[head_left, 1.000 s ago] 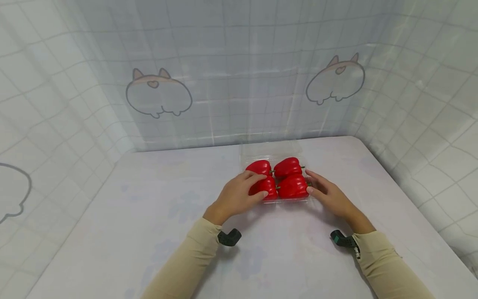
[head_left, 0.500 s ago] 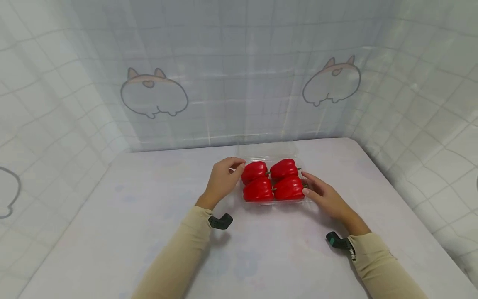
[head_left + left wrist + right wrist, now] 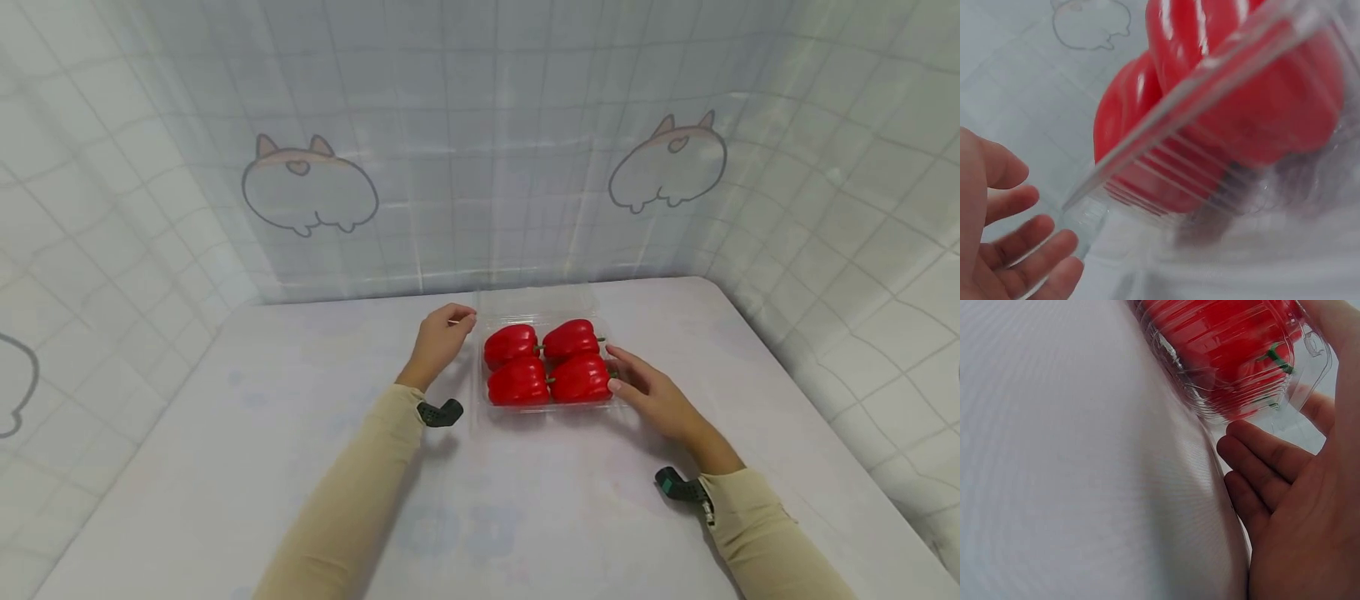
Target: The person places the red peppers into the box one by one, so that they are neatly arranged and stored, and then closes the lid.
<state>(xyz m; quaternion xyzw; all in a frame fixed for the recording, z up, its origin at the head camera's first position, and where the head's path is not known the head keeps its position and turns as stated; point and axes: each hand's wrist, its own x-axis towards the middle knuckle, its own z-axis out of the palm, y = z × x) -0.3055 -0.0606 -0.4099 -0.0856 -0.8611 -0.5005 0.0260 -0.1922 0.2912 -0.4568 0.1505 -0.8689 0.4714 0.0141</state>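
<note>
Several red bell peppers (image 3: pixel 519 382) with green stems lie in two rows in a clear plastic clamshell box (image 3: pixel 555 408). Its transparent lid (image 3: pixel 536 300) is folded back toward the rear wall. My left hand (image 3: pixel 435 343) is near the box's back left corner. The left wrist view shows its fingers (image 3: pixel 1041 256) loosely bent, holding nothing and apart from the box wall. At the box's right end is my right hand (image 3: pixel 663 404), thumb and index finger spread along the rim. In the right wrist view its other fingers (image 3: pixel 1266 456) lie relaxed beside the ribbed end; firm contact is unclear.
The box stands on a pale, faintly patterned table (image 3: pixel 300 467), close to its back edge. White grid-patterned curtains (image 3: pixel 480 167) with cartoon animal outlines enclose the back and sides. Dark wrist devices (image 3: pixel 441 412) sit below both hands.
My left hand has come off the left peppers and moved left and back, past the box's left side toward the lid. The right hand stays at the box's right end.
</note>
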